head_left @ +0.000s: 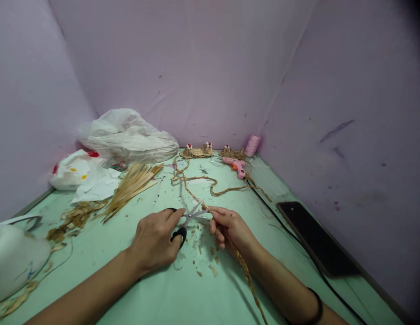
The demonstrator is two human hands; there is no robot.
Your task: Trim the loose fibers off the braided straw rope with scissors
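Note:
My left hand (pixel 159 237) grips a pair of scissors (pixel 190 216) by the black handles, thumb and fingers in the loops. The blades stand apart and point to the right, close to a braided straw cord (pixel 245 271). My right hand (pixel 232 225) pinches that cord between thumb and fingers near the blade tips. From my right hand the cord hangs down past the near table edge, and its other part winds away over the table. Small straw clippings (pixel 213 270) lie below the scissors. Whether a blade touches the cord I cannot tell.
A pink glue gun (pixel 235 166) with a black cable and a pink thread spool (pixel 252 145) stand at the back right. A phone (pixel 316 239) lies right. Dried straw strips (pixel 128 187), a plastic bag (pixel 128 137) and a white lamp-like object (pixel 16 262) occupy the left.

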